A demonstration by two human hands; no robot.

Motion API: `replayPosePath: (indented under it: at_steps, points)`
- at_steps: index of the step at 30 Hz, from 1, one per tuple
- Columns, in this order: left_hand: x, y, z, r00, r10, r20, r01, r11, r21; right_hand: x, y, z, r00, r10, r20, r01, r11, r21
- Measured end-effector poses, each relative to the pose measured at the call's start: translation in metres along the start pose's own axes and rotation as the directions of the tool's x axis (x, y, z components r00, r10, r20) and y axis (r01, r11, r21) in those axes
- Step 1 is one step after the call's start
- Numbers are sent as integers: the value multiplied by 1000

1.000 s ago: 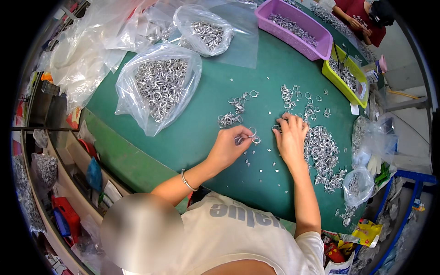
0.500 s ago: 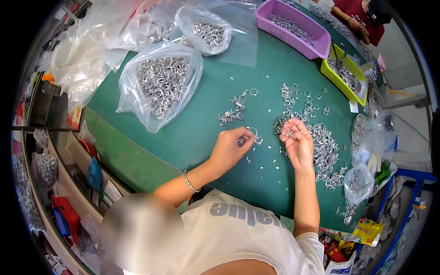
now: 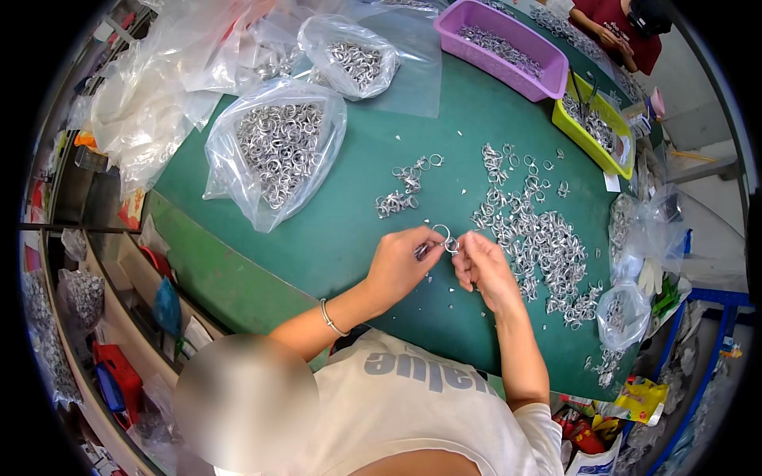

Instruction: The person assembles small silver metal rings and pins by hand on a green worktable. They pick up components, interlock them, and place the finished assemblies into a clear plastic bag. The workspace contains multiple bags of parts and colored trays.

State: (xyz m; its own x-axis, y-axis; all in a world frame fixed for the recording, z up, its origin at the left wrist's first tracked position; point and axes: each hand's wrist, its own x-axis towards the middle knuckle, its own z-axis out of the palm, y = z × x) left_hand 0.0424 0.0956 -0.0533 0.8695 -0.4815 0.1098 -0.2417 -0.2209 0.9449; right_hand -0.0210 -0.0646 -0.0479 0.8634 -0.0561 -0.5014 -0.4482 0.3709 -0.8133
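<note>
My left hand [image 3: 401, 258] pinches a silver metal ring [image 3: 439, 228] between thumb and forefinger, with more metal pieces tucked in its curled fingers. Against the ring's lower right side, my right hand [image 3: 486, 270] has its thumb and fingertips pressed together; whether they also hold a second small piece is too fine to make out. Right of the hands spreads a large loose pile of silver rings [image 3: 548, 250]. Just beyond the left hand lie a small cluster of rings [image 3: 394, 204] and another small group [image 3: 411, 176]. Tiny metal bits are scattered around both hands.
The green table [image 3: 317, 262] carries a clear bag of rings [image 3: 278, 155] and a smaller bag [image 3: 355, 65] behind it. A purple basket [image 3: 500, 51] and a yellow-green basket [image 3: 594, 131] stand at the far right. Another person [image 3: 617, 36] works beyond them.
My right hand has moved left and down from the loose pile to the ring in my left hand, its fingers closing there. The left hand has barely shifted.
</note>
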Motion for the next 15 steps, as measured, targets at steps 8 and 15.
replayPosePath:
  at_steps: [8,15]
  points:
    - [-3,-4,2,979,204,0,-203,971,125,-10,-2,8,994,-106,-21,97,963,-253]
    - [-8,-3,2,967,256,12,-255,954,155,-11,-1,12,988,-117,-96,98,978,-183]
